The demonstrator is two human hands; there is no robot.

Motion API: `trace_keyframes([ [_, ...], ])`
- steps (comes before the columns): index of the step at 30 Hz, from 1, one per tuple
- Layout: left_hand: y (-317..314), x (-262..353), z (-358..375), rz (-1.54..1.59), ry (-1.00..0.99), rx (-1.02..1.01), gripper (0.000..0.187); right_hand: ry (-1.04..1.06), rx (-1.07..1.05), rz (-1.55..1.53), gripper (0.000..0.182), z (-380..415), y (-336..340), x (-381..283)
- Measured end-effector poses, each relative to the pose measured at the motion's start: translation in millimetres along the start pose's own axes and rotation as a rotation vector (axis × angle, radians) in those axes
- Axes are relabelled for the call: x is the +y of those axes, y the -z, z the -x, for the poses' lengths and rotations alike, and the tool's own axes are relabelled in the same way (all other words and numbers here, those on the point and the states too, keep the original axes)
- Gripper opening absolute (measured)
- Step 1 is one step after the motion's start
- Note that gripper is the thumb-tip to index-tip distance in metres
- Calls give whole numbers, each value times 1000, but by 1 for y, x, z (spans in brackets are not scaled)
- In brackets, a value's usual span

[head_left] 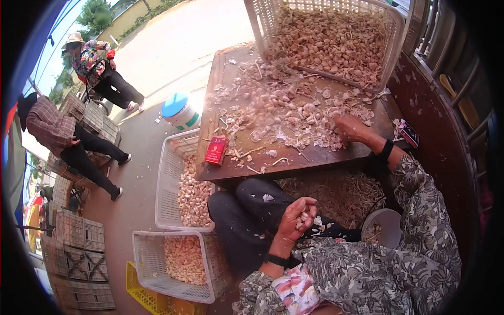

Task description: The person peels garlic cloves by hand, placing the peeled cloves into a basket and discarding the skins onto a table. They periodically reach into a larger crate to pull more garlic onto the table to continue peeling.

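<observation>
"Where's the garlic [283, 105]?"
"Heaped on the table [320, 157], with the right hand [349, 128] against it; I can't tell whether those fingers pinch or spread"
"And the left hand [290, 220]?"
"Near the table's edge, fingers curled around a few pale cloves [303, 217]"

A few pale garlic cloves [303, 218] sit bunched in your left hand [292, 221], its fingers curled partly around them. At the fingertips of your right hand [350, 128] lies a loose heap of garlic [289, 102], pinkish-white and tan, strewn with papery skins, spreading leftward and beyond that hand.
</observation>
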State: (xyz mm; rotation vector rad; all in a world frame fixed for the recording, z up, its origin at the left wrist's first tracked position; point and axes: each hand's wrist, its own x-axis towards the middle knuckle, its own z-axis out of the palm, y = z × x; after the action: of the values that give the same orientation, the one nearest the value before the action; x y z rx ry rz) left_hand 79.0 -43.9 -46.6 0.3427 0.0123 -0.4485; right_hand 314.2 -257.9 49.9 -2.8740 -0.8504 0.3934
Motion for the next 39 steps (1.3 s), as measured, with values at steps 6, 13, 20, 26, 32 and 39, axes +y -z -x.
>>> trace_keyframes([
  [6, 8, -2, -3, 45, -11, -59, 29, -154, 136, -1066, 21, -4, -23, 26],
  [13, 12, -4, -7, 43, -46, -115, 30, 24, 52, -2146, 15, 12, -14, -48],
  [20, 8, -3, -6, 16, -77, -72, 28, 324, 107, -1639, 20, 37, 33, -182],
  [26, 9, -1, -5, -29, -66, -16, 28, 1025, 785, -1615, 20, 99, 96, -299],
  [32, 13, 5, 4, -45, 32, -67, 36, 1367, 564, -557, 63, 94, -18, -451],
  [39, 48, -10, 10, 105, 18, 198, 38, 739, 479, -605, 32, 36, -4, -266],
])
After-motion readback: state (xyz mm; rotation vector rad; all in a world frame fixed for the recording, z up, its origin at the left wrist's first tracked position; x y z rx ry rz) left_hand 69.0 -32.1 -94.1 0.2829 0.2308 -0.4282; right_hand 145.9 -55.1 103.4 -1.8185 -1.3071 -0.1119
